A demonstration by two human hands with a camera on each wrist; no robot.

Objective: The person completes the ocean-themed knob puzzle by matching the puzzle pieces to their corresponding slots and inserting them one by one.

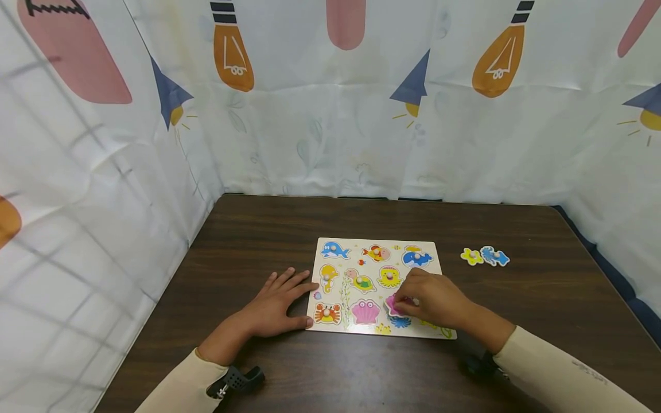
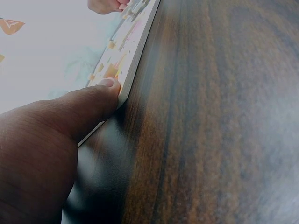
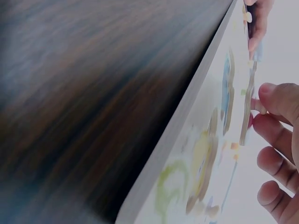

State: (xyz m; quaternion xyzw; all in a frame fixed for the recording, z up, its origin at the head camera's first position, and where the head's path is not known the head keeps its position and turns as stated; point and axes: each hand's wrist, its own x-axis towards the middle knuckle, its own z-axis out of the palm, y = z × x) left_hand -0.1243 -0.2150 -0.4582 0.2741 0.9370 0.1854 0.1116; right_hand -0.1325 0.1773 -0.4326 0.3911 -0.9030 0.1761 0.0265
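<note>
Right hand (image 1: 436, 301) pinches pink piece (image 1: 395, 304) at fingertips – left hand (image 1: 273, 307) flat, steadying puzzle board (image 1: 356, 246).

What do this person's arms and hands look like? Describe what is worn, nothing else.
Both hands are bare: no gloves or rings show on the left hand or the right hand. Each arm wears a long cream sleeve ending at the wrist; the right one carries a small dark marking. A black camera mount sits under the left wrist, and another under the right.

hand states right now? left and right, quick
Left hand: open, fingers flat on the table, thumb against the puzzle board edge.
Right hand: pinching a pink puzzle piece over the board.
</note>
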